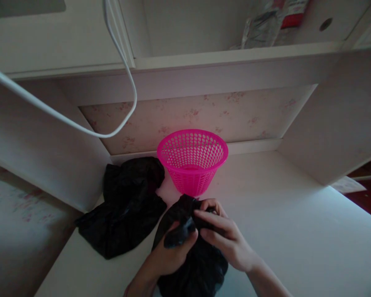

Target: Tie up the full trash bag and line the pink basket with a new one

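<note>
Between both my hands, low on white desk (297,231): black bag (200,264), left hand (170,251) and right hand (225,239) pinching its bunched top, probably plastic; pink basket (192,161) just behind, unlined; second black bag (126,206) lying left, untouched

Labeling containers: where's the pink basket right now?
In the head view the pink basket stands upright at centre on the white desk, against the back wall, just beyond both hands and right of the loose black plastic bag.
</note>
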The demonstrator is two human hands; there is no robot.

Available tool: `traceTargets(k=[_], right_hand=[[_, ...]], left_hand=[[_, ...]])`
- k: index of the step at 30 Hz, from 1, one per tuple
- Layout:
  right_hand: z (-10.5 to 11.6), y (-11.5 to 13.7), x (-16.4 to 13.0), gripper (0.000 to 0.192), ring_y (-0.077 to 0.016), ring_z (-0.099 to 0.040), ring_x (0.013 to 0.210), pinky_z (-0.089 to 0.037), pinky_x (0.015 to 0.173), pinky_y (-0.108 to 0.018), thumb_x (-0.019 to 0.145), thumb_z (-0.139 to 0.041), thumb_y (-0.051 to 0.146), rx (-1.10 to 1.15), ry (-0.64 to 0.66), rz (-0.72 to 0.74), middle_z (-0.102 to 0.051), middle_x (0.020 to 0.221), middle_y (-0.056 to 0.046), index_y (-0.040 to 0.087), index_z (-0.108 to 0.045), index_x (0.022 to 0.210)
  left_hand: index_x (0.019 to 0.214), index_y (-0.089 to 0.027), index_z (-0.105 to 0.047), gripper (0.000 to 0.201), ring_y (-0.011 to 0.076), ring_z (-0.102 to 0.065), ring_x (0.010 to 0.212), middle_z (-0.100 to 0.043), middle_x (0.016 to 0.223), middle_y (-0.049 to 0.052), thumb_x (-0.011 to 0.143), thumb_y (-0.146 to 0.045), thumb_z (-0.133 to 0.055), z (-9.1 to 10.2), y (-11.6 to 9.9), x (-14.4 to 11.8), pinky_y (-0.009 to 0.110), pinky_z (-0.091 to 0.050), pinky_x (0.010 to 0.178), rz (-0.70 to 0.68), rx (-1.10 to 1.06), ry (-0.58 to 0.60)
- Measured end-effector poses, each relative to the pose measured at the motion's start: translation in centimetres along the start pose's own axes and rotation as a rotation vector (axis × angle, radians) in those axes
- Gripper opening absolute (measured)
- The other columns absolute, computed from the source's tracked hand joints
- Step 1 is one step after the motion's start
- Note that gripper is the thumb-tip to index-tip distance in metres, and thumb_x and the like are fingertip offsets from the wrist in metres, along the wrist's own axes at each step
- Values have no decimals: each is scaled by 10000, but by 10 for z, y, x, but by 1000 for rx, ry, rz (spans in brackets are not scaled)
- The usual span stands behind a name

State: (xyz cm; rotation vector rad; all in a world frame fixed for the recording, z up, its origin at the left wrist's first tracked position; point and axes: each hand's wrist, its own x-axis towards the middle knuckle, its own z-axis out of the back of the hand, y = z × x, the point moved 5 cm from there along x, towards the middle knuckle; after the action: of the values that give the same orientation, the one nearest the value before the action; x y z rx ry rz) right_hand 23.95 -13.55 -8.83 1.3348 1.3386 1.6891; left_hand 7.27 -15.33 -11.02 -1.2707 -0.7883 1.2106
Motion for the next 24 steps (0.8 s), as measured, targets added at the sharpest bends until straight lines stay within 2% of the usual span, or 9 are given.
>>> traceTargets(k=[3, 4, 6, 9, 12, 15, 18, 21, 24], right_hand=[[18, -16, 0, 625, -160, -634, 919, -547, 773, -277, 883, -797, 400, 281, -247, -176, -578, 1302, -31, 454, -565, 1461], [19, -20, 0, 728, -160, -647, 906, -554, 787, -286, 855, -824, 421, 339, -259, -229, -595, 1312, -31, 451, -503, 1508], [12, -25, 3, 832, -199, -676, 966, -554, 916, -357, 783, -876, 482, 388, -139, -320, -663, 1255, -51, 370, -509, 1521], [1, -28, 5, 567, -227, -675, 925, -536, 946, -390, 793, -836, 576, 296, 65, -379, -742, 1015, -59, 224, -750, 1229], [2, -24, 8, 439, -209, -639, 826, -533, 825, -352, 880, -730, 614, 115, 56, -328, -736, 876, -54, 187, -808, 940], [7, -18, 10, 450, -224, -650, 892, -527, 849, -355, 900, -695, 633, 53, -29, -288, -754, 946, -67, 204, -812, 963], [9, -17, 11, 481, -179, -591, 752, -500, 709, -307, 896, -687, 652, 37, -70, -319, -696, 804, -39, 182, -779, 845], [10, -16, 9, 537, -134, -509, 605, -441, 565, -273, 849, -712, 692, 52, -127, -400, -609, 681, -7, 159, -757, 806], [10, -7, 6, 539, -107, -518, 527, -414, 490, -242, 812, -753, 690, 103, -165, -427, -634, 695, -12, 155, -775, 876]], left_hand=[[959, -243, -794, 328, 358, -716, 1033, -799, 1015, 129, 884, -546, -690, 0, 5, 0, 529, -519, 1036, -12, -53, -82], [956, -245, -794, 294, 350, -719, 1015, -799, 998, 122, 886, -514, -696, -1, 5, 0, 514, -535, 1011, -17, -60, -73], [983, -243, -798, 247, 335, -721, 986, -795, 991, 118, 894, -448, -692, -8, 5, 0, 500, -549, 987, -17, -48, -10], [1059, -251, -804, 227, 323, -701, 1073, -779, 1070, 115, 888, -343, -687, -13, 1, 0, 491, -507, 1066, -44, -27, 41], [1104, -275, -806, 249, 300, -674, 1139, -771, 1064, 91, 886, -303, -688, -10, -3, -1, 481, -410, 1174, -112, -56, 41], [1065, -272, -827, 234, 277, -699, 954, -756, 897, 68, 902, -370, -692, -5, -7, -6, 462, -470, 1099, -177, -112, 134], [1045, -239, -838, 297, 242, -676, 768, -740, 818, 63, 927, -446, -661, -4, -11, -10, 410, -552, 923, -192, -166, 302], [1046, -222, -839, 315, 250, -698, 811, -768, 873, 73, 914, -458, -677, -6, -22, -8, 386, -551, 904, -215, -118, 464], [1031, -223, -842, 290, 270, -724, 869, -787, 906, 83, 887, -439, -714, -12, -31, -8, 384, -556, 894, -261, -90, 612]])
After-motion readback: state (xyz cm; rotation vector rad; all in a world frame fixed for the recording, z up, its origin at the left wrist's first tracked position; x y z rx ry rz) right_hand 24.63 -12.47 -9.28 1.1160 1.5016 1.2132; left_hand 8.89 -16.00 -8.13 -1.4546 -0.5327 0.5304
